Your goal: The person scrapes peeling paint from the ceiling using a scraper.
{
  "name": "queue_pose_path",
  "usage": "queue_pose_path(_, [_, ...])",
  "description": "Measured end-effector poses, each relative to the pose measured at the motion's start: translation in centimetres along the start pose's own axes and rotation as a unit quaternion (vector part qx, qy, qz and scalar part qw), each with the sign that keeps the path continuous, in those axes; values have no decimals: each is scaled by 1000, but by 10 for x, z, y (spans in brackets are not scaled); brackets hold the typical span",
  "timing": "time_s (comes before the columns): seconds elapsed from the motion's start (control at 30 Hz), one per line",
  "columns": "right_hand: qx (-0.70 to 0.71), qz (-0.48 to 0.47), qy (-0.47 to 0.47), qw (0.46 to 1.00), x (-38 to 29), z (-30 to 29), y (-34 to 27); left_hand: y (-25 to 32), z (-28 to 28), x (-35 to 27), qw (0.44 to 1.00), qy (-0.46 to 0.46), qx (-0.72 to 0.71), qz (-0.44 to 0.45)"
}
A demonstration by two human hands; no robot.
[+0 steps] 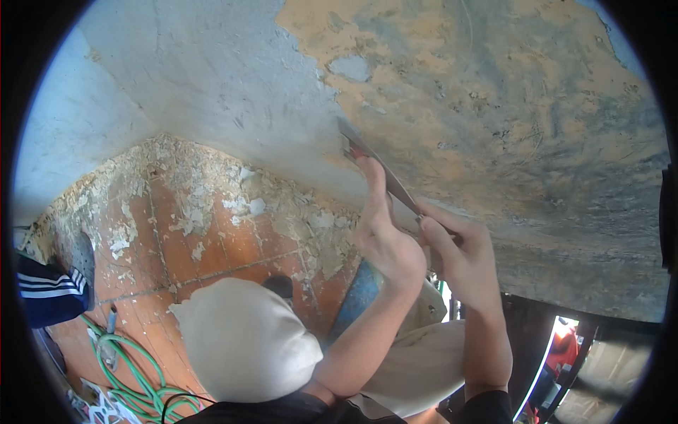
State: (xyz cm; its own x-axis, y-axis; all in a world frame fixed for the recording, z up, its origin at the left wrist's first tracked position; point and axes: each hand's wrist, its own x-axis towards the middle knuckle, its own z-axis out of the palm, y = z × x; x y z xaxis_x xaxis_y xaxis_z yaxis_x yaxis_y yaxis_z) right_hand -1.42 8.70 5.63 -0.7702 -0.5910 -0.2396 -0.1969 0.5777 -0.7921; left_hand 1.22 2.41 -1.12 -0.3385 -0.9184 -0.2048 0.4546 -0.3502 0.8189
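A long flat metal scraper blade (389, 177) slants up and left across the lower wall. My left hand (391, 241) is on its left side, thumb raised along the blade near the upper end. At the lower end, my right hand (463, 254) pinches the blade between thumb and fingers. The blade's upper tip lies by the ragged border between the pale blue paint (228, 85) and the stripped tan and grey plaster (476, 122). Whether its edge touches the wall, I cannot tell. My left fingers are partly hidden behind the blade and hand.
Paint flakes (246, 206) litter the terracotta tile floor (212, 254) along the wall. A green hose (137, 365) lies coiled at lower left. Dark blue striped fabric (53, 291) is at the left rim. My knees, in pale trousers (243, 339), are below my arms.
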Motion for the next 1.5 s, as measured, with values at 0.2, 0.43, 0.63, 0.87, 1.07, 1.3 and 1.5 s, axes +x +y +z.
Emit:
queue_pose_path(0.2, [78, 79, 53, 992, -33, -38, -12, 2, 8, 1, 995, -85, -36, 45])
queue_pose_path(0.43, [58, 129, 17, 990, -35, -29, -17, -11, -16, -1, 989, -124, -14, 84])
queue_pose_path(0.63, [15, -4, 37, 999, -23, -3, -12, -2, -9, -7, 980, -84, 46, 177])
queue_pose_path(0.87, [-27, -24, 41, 999, -9, -13, 2, -3, -3, -18, 984, -133, 46, 112])
queue_pose_path(1.07, [81, 92, 50, 991, -36, -27, -25, -24, -14, -3, 980, -96, 7, 174])
queue_pose_path(1.3, [61, 66, 24, 996, -24, -2, -19, -3, -10, 1, 986, -84, 51, 138])
queue_pose_path(1.5, [-60, -86, 77, 991, -9, -1, 1, 8, 3, -6, 989, -81, 84, 93])
